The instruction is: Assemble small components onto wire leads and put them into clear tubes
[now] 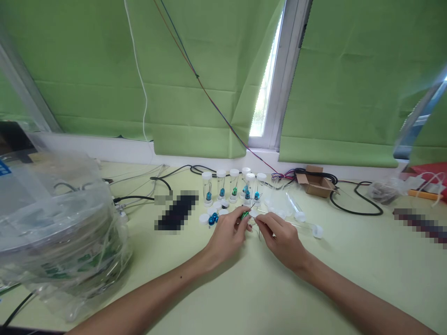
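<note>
Within left hand (226,232) — green part (245,215); small, shiny, dark-flecked

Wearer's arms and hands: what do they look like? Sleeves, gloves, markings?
Left hand and right hand are ungloved, with no rings, watch or bracelet visible. No sleeves show on the left forearm or right forearm. One small dark spot marks the left forearm. No cables or straps on either arm.
</note>
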`<state>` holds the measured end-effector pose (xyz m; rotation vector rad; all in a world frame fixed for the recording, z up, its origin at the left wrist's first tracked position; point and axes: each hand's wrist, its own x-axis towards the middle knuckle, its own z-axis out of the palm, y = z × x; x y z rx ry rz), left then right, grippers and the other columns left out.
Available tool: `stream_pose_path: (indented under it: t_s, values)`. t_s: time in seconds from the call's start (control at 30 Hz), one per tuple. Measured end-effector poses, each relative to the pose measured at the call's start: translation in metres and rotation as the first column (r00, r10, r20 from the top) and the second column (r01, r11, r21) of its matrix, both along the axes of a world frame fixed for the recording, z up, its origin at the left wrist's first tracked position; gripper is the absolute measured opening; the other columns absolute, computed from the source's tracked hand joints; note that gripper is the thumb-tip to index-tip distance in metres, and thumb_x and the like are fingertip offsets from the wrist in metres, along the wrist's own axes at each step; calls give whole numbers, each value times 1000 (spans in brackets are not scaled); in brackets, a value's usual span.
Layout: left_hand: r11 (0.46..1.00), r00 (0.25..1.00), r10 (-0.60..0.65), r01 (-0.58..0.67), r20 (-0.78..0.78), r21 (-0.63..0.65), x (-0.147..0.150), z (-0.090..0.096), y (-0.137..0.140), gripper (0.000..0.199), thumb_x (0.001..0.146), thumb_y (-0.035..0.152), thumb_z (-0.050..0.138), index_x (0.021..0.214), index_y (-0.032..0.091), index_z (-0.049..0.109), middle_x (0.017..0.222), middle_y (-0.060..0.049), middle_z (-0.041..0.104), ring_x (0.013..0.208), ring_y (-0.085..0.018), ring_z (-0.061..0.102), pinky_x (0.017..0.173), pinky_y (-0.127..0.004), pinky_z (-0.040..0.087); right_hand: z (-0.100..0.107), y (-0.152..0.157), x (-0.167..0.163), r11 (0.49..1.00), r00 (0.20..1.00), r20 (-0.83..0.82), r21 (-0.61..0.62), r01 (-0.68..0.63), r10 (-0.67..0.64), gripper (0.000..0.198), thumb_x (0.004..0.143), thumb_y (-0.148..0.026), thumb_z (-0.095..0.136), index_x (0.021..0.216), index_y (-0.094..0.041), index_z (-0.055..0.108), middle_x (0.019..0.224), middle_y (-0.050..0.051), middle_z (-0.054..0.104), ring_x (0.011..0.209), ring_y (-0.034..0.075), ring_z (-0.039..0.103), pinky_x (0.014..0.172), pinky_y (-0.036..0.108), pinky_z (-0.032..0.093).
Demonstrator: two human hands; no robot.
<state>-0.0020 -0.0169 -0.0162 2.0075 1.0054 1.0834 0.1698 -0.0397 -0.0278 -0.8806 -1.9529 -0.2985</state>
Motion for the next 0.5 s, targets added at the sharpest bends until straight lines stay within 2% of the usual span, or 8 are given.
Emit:
stream_pose_path:
  t_s: [0.5]
  values:
    - [1000,999,-21,21,31,10,0,-2,3,25,92,36,45,108,23,59,73,-1,67,62,-16,61,61,-26,46,-2,2,1,1000,1000,-24,-12,-18,17,15,97,-14,43,94,-21,56,75,3,60,62,14,55,58,26,44]
